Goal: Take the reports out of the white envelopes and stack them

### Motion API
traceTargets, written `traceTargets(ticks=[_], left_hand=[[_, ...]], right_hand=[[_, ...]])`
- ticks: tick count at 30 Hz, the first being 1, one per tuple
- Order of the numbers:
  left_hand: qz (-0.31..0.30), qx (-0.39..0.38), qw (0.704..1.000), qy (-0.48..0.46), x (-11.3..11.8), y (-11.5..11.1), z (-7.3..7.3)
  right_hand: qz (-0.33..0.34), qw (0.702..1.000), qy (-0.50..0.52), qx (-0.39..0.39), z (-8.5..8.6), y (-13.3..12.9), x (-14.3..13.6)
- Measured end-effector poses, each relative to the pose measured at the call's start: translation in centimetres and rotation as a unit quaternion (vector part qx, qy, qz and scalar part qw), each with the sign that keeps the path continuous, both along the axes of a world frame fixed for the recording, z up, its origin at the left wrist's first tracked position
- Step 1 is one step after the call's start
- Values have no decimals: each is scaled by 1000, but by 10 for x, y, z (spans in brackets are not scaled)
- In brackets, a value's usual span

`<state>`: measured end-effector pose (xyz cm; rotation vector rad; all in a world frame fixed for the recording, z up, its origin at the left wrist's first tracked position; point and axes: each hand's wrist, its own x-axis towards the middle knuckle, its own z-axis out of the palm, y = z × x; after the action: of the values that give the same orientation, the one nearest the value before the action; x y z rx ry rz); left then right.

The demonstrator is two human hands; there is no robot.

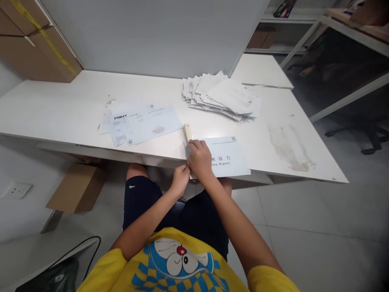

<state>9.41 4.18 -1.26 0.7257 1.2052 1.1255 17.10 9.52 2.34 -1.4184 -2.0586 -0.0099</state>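
Note:
A printed report [234, 156] lies near the front edge of the white table, its heading partly covered. My right hand [199, 159] is closed around a cream stapler [187, 132] at the left edge of the report; the stapler's far end sticks out past the fingers. Close beside it, my left hand [181, 179] pinches the report's lower left corner at the table edge. How the paper sits in the stapler's jaws is hidden under my right hand.
Loose printed sheets [148, 123] overlap on the left of the table [60, 105]. A messy stack of papers [225, 95] lies at the back, before a grey partition [158, 36]. Cardboard boxes [51, 52] stand back left; another box [77, 188] is below.

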Motion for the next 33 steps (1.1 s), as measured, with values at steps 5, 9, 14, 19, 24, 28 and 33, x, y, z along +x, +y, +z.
traceTargets(ticks=[5,9,14,19,24,28,33], left_hand=[[26,22,999,10,-3,-11,12],[91,52,994,32,-19,-24,33],[139,37,988,-55,-34,-32,71],[18,190,973,131,-55,-21,80],[21,299,723,623,-87,51,67],[-33,241,648,722,-91,101,43],[-54,236,645,724,-86,105,28]], right_hand=[[72,995,50,-38,15,-11,16],[165,966,179,-92,36,-54,35],[127,987,89,-46,39,-104,43],[87,992,39,82,32,-92,68],[-56,969,59,235,36,-52,110],[-229,876,131,403,35,8,130],[-256,909,113,309,41,107,129]])
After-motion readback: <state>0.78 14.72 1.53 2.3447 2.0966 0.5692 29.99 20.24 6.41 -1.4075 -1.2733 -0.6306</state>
